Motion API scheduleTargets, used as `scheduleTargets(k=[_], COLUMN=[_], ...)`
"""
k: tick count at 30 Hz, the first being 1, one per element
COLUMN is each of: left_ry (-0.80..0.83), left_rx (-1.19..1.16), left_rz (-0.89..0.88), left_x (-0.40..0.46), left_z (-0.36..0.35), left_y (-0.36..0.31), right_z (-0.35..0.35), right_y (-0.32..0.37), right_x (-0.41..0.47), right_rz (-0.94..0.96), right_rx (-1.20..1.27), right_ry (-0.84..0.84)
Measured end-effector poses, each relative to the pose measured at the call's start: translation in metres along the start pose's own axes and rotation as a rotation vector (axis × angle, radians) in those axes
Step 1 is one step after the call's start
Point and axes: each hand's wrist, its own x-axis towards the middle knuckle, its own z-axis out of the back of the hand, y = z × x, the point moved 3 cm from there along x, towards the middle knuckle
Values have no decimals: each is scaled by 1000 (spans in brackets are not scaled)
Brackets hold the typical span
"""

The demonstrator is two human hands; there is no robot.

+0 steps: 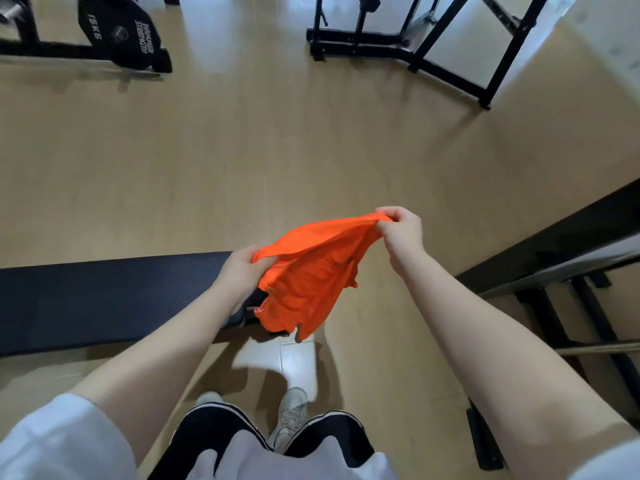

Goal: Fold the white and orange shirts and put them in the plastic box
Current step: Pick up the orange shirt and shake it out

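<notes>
Orange shirt (308, 271): held up in the air between my two hands, bunched, its lower part hanging loose below them. Left hand (239, 271): fingers curled round one edge of the shirt, at its lower left. Right hand (401, 230): pinching the shirt's upper corner, higher than and to the right of my left hand. Black padded bench (104, 299): beneath and to the left of my left hand. Black metal frame (554, 258): to the right of my right forearm. Weight plate marked 15 KG (121, 32): far beyond my left hand, on the wooden floor (242, 150). My pale sneakers (291, 414): below the hanging shirt.
</notes>
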Motion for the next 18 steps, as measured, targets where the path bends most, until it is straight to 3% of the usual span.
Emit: scheduleTargets(k=[4,7,13,18], left_ry=[164,158,-249,-532], left_rx=[-41,-11,199,231], left_rz=[-47,-16,32,108], left_x=[-18,-20,-7,-2], left_z=[-16,-10,83,184], left_y=[-10,1,49,103], right_z=[3,-33,-164,-299], right_y=[-30,-32,11,41], right_x=[22,33,31,15], right_rz=[8,95,380,524], right_rx=[-352,-470,-720,-613], right_ry=[-4,50,238,443])
